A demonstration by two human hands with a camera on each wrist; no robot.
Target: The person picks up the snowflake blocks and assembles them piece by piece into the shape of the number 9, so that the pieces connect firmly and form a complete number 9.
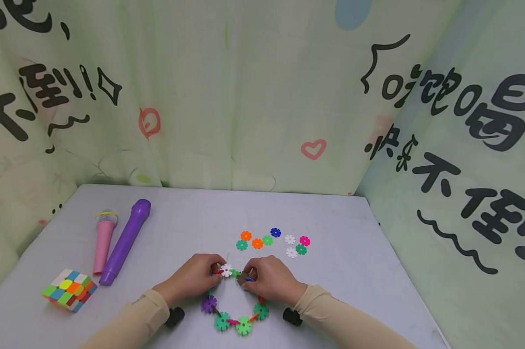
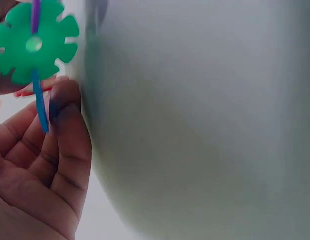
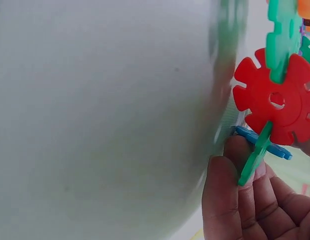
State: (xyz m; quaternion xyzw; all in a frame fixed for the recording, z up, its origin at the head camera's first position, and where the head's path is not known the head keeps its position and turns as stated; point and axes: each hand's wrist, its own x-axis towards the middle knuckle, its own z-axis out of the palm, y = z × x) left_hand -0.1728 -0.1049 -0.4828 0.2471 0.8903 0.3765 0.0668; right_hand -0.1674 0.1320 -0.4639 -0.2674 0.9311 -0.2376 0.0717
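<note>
A ring of interlocking plastic snowflake discs lies on the table, with a purple disc (image 1: 209,304) and a light green disc (image 1: 243,325) among its links. My left hand (image 1: 194,275) pinches the ring's upper left part beside a white disc (image 1: 226,270). My right hand (image 1: 273,278) grips the upper right part, where a brown disc (image 1: 241,278) shows at the fingertips. In the left wrist view, a green disc (image 2: 50,50) joins an edge-on blue disc (image 2: 40,102) by the fingers. The right wrist view has a red disc (image 3: 294,112) slotted with an edge-on green disc (image 3: 254,157).
Loose snowflake discs, including an orange disc (image 1: 257,243) and a dark blue disc (image 1: 275,232), lie beyond the hands. A pink microphone (image 1: 103,242), a purple microphone-shaped tube (image 1: 125,245) and a puzzle cube (image 1: 69,290) stand to the left. A printed curtain (image 1: 254,97) surrounds the table.
</note>
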